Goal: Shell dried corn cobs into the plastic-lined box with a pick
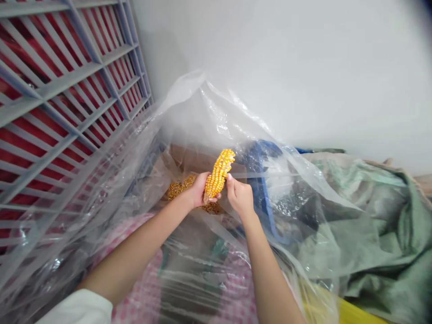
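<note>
A yellow ear of corn (pixel 219 174) slants up and to the right, with rows of kernels and a paler, uneven strip along its right edge. My left hand (pixel 200 190) is closed around its lower end. Beside that right edge is my right hand (pixel 240 193), its fingers curled in and its thumb tip at the kernels. Whether those curled fingers hold anything is hidden. Loose corn kernels (pixel 180 186) lie in a heap below, partly covered by my left hand. Clear plastic sheeting (pixel 199 96) spreads around and under both hands.
A grey slatted plastic crate (pixel 74 67) with red behind its slats rises on the left. The blue rim of a container (pixel 265 189) shows through the sheeting. Green woven sacking (pixel 391 225) lies crumpled at right, near something yellow (pixel 347 310). A pale wall (pixel 286 58) stands behind.
</note>
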A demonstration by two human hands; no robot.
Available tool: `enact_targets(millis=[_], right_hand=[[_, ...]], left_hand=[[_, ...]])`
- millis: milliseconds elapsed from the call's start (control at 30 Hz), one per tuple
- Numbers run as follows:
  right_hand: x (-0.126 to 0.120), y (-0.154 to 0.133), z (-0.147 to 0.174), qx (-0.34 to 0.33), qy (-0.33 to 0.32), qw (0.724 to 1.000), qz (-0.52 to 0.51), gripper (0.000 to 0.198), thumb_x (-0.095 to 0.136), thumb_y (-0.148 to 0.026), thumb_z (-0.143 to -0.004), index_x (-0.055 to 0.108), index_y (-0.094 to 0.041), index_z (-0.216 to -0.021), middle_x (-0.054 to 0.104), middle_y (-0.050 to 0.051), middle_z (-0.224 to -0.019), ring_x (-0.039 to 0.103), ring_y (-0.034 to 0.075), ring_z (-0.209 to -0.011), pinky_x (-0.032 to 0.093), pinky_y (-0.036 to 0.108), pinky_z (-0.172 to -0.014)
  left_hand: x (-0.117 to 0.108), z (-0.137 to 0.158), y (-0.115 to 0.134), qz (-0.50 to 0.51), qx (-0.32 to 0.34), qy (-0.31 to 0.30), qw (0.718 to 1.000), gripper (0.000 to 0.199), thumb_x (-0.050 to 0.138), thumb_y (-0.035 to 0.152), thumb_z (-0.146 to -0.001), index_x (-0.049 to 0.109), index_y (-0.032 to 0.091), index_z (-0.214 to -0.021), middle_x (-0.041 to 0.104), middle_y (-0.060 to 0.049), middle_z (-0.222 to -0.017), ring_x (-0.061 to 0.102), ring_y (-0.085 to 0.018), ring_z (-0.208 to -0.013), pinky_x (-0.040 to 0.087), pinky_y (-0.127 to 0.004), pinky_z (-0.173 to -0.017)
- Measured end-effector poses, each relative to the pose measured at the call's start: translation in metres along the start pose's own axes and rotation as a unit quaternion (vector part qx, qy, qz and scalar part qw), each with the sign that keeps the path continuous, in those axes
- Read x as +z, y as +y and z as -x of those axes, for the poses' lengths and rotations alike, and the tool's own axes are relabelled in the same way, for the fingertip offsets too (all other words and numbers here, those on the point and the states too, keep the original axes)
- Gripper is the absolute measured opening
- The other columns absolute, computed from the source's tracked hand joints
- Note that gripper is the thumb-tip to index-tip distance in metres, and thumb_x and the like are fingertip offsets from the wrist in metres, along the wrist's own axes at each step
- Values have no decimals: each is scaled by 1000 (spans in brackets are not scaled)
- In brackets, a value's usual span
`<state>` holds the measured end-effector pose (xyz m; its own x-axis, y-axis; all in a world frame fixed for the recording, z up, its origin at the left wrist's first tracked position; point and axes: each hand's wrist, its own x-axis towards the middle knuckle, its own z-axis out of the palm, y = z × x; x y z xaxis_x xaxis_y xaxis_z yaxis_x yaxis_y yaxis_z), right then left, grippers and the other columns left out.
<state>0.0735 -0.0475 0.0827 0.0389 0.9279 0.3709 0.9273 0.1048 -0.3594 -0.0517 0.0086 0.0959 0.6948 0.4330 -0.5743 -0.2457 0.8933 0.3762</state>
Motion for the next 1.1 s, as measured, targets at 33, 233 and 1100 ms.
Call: enact_targets(millis=[33,233,1100], right_hand=[[-1,3,0,-19,9,1000,12,49,22,-31,-91,59,-15,-63,57,2,-49,46,7,-42,22,22,-47],[-5,18,-2,-76,47,995,48,52,24,-28,-90,55,-14,-52,50,1,-41,40,6,-37,21,21,-44],[-30,12,-7,85,-129,986,68,53,22,-46,-89,64,-20,-69,65,7,-64,56,14,-57,22,25,-53]], left_hand=[[0,1,-1,1,-12,-6,1000,27,27,29,-79,49,15,-76,47,-2,-44,45,-15,-31,23,-18,-23],[2,-1,-8,1,-111,-63,992,26,30,31,-78,50,13,-75,51,-7,-55,45,-12,-35,24,-16,-25],[-2,-25,-6,-169,231,212,934,29,27,31,-79,51,15,-76,46,3,-39,43,-11,-28,29,-18,-28]])
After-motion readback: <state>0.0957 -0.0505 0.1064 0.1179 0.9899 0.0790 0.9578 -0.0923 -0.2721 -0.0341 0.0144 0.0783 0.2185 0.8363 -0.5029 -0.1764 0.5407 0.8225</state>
